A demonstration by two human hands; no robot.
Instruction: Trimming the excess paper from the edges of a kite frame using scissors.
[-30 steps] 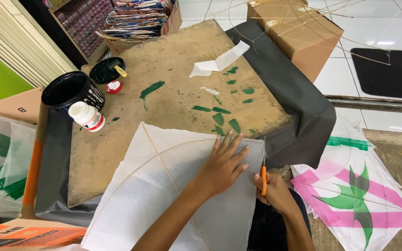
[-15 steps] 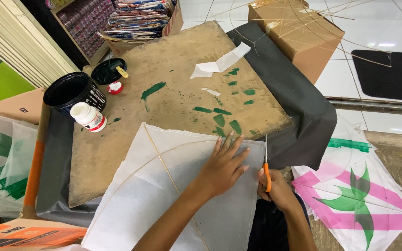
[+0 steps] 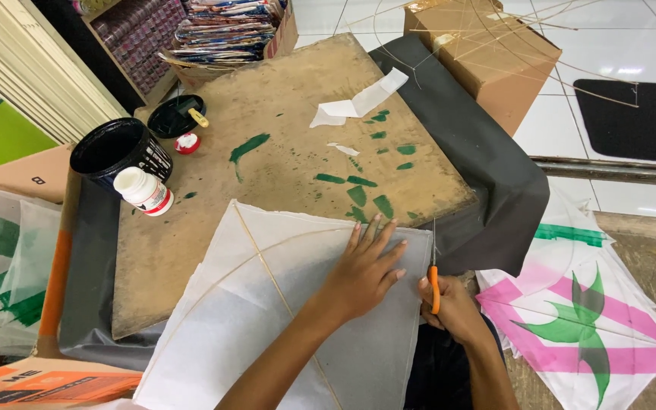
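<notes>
Scissors (image 3: 434,275) advance up the white kite paper (image 3: 282,319) edge, gripped in right hand (image 3: 453,311); left hand (image 3: 362,269) presses flat, fingers spread.

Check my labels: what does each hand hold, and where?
Right hand grips orange-handled scissors by the handles. Left hand holds nothing, pressing flat on the white kite.
</notes>
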